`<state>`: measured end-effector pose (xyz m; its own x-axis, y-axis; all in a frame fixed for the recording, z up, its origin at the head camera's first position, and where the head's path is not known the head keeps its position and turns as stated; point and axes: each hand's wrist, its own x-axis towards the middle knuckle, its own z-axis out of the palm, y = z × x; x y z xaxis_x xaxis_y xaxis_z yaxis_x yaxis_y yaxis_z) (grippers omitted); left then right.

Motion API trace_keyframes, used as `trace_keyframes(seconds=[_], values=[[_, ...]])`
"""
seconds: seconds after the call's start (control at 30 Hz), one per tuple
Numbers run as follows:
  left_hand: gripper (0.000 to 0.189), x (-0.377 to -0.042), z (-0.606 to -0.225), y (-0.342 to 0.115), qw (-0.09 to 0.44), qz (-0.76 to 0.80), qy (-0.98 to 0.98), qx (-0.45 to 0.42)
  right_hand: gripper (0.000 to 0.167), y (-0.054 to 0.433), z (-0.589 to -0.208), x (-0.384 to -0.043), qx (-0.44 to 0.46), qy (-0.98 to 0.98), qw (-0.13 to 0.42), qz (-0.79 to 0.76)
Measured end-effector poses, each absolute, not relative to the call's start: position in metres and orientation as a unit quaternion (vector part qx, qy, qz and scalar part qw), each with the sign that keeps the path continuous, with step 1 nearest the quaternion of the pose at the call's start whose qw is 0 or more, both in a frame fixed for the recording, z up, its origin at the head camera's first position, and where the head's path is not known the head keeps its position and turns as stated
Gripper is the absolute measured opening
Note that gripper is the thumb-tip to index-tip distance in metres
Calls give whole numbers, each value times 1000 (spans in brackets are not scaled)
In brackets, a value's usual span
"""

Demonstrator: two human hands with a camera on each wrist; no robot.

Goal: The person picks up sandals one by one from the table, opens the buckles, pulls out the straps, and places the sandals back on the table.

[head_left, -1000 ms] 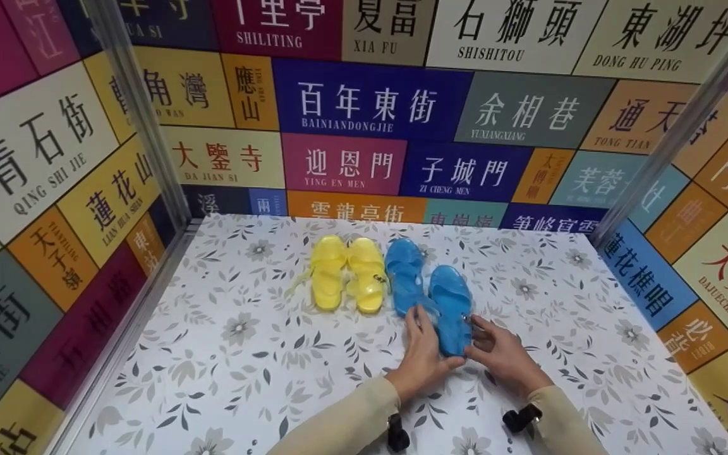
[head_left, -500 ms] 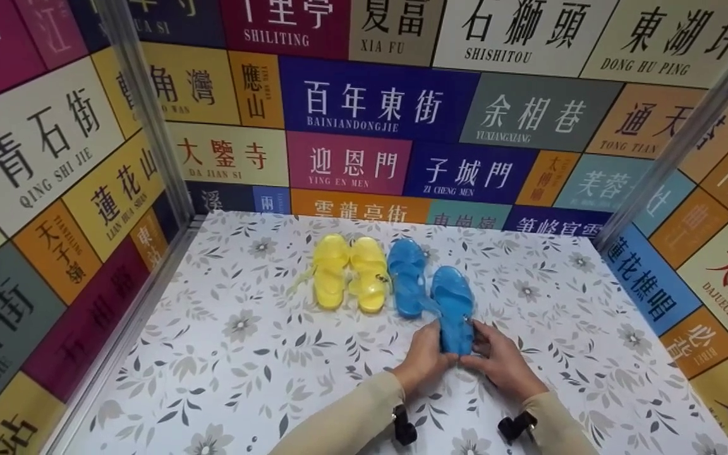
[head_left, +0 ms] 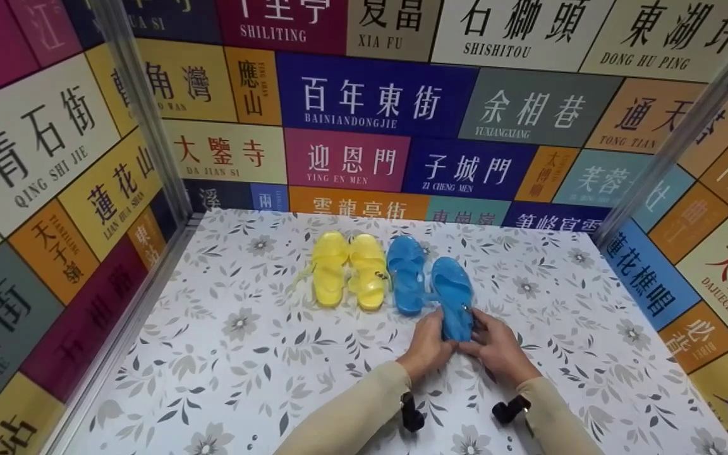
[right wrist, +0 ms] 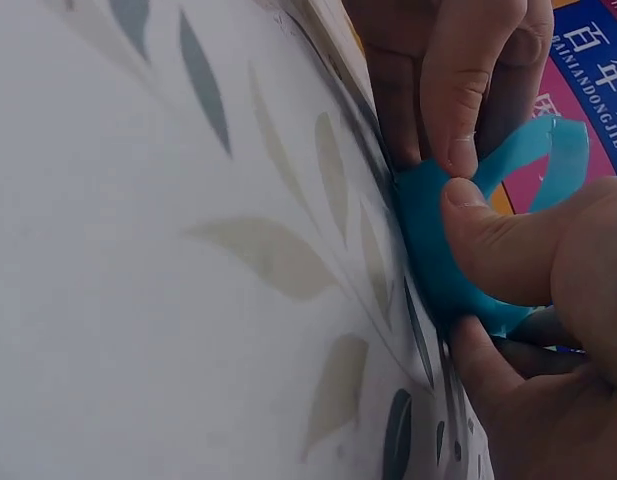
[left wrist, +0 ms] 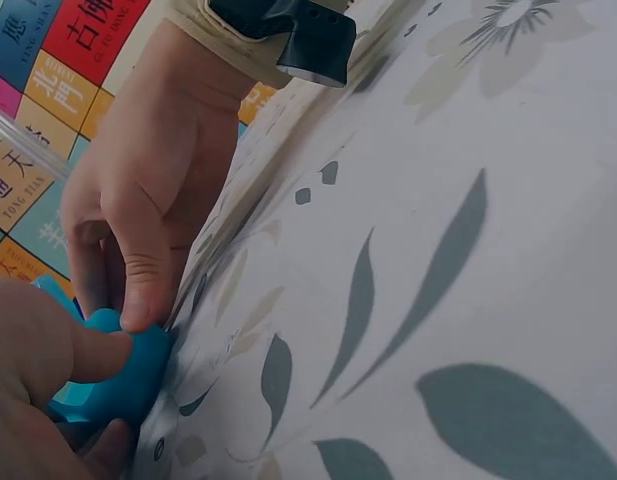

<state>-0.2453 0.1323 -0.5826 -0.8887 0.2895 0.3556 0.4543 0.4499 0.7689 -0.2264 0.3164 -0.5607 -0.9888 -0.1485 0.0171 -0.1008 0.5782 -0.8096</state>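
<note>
In the head view, a blue jelly sandal (head_left: pixel 454 284) lies with its toe pointing away, its heel between the two hands. My left hand (head_left: pixel 426 349) grips the heel from the left and my right hand (head_left: pixel 498 346) grips it from the right. Seen by the right wrist camera, both thumbs press on the back of the blue heel (right wrist: pixel 433 240), with fingers along its sides and a loose strap (right wrist: pixel 563 160) sticking up. The matching blue sandal (head_left: pixel 406 268) stands just to the left, slightly farther back.
A yellow sandal pair, left one (head_left: pixel 330 268) and right one (head_left: pixel 368 272), stands side by side left of the blue ones. Everything rests on a white floral-patterned tabletop (head_left: pixel 244 379). Walls with coloured sign panels (head_left: pixel 376 95) enclose the back and both sides.
My left hand has come off the strap between the blue sandals and onto the heel's left side. The held sandal has slid slightly forward, closer to level with its mate.
</note>
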Motion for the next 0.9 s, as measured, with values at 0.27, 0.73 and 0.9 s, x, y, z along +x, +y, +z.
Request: trace_keyframes(seconds=[0.27, 0.73, 0.9], values=[[61, -260, -586, 144, 51, -498, -845, -187, 90, 315, -558, -243, -45, 885, 40, -461], [75, -264, -563, 152, 21, -469, -871, -140, 88, 312, -556, -267, -25, 880, 43, -472], [74, -266, -563, 158, 73, -441, -885, -130, 84, 310, -556, -271, -30, 879, 41, -474]])
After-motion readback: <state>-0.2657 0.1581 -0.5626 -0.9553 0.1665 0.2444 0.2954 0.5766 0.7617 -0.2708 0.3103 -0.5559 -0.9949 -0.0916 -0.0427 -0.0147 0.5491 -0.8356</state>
